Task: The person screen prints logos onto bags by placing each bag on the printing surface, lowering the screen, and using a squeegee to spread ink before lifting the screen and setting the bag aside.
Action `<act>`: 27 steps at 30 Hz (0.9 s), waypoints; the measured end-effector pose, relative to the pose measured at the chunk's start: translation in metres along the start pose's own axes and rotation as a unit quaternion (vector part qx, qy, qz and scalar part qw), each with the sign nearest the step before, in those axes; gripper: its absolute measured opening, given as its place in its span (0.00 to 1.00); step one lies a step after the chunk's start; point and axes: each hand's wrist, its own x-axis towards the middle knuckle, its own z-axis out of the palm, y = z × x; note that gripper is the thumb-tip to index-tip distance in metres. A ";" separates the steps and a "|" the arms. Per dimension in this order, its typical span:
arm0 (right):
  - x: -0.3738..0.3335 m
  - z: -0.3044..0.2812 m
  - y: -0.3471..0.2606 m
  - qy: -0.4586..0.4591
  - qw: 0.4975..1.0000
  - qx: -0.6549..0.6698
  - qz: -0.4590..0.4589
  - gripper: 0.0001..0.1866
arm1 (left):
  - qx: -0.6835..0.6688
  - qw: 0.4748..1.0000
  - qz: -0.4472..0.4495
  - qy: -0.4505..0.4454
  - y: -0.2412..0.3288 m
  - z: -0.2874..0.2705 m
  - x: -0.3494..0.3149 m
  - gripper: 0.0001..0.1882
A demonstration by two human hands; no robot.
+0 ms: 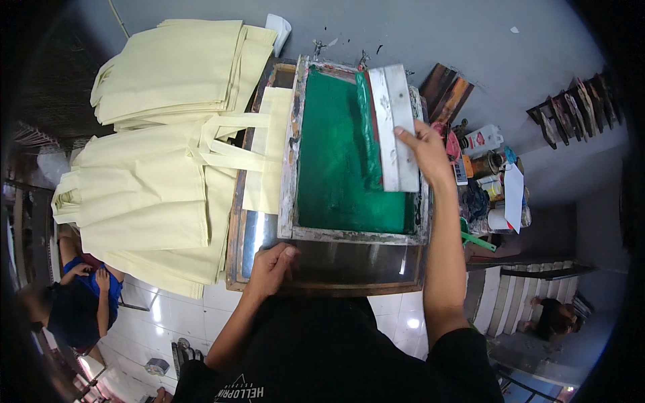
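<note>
My right hand point(423, 151) grips a squeegee point(398, 158) with a broad white handle, thumb on its face. The squeegee leans over the right part of a screen printing frame point(353, 235). Its wooden rim is stained, and green ink coats the mesh inside. A thick ridge of green ink point(366, 127) runs along the squeegee's left side. My left hand point(272, 267) is curled closed just below the frame's near left corner, with nothing seen in it. A pale yellow tote bag point(261, 191) lies partly under the frame, its handles point(232, 158) stretching left.
Stacks of pale yellow bags point(168, 70) fill the left side. A wood-edged glossy board point(336, 269) supports the frame. At right stand jars and bottles point(487, 164); squeegees hang on a wall rack point(571, 111). One person point(80, 302) sits at lower left, another point(554, 319) at lower right.
</note>
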 end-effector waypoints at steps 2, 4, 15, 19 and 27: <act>0.024 -0.025 -0.005 -0.001 0.996 -0.076 -0.054 0.12 | -0.004 1.000 -0.010 -0.003 0.004 0.003 0.000 0.24; 0.039 -0.024 -0.027 0.018 0.975 -0.189 -0.113 0.15 | -0.016 1.000 -0.011 0.004 -0.002 0.002 -0.001 0.24; 0.098 0.022 0.091 0.052 0.830 -0.365 -0.418 0.10 | -0.076 0.994 0.062 0.047 0.031 0.004 0.003 0.27; 0.142 -0.012 0.040 -0.083 0.848 -0.433 -0.294 0.13 | -0.042 0.991 0.112 0.062 0.085 0.006 0.052 0.23; 0.167 -0.010 0.032 -0.079 0.849 -0.450 -0.267 0.20 | 0.325 0.830 0.421 0.170 0.164 0.010 0.276 0.13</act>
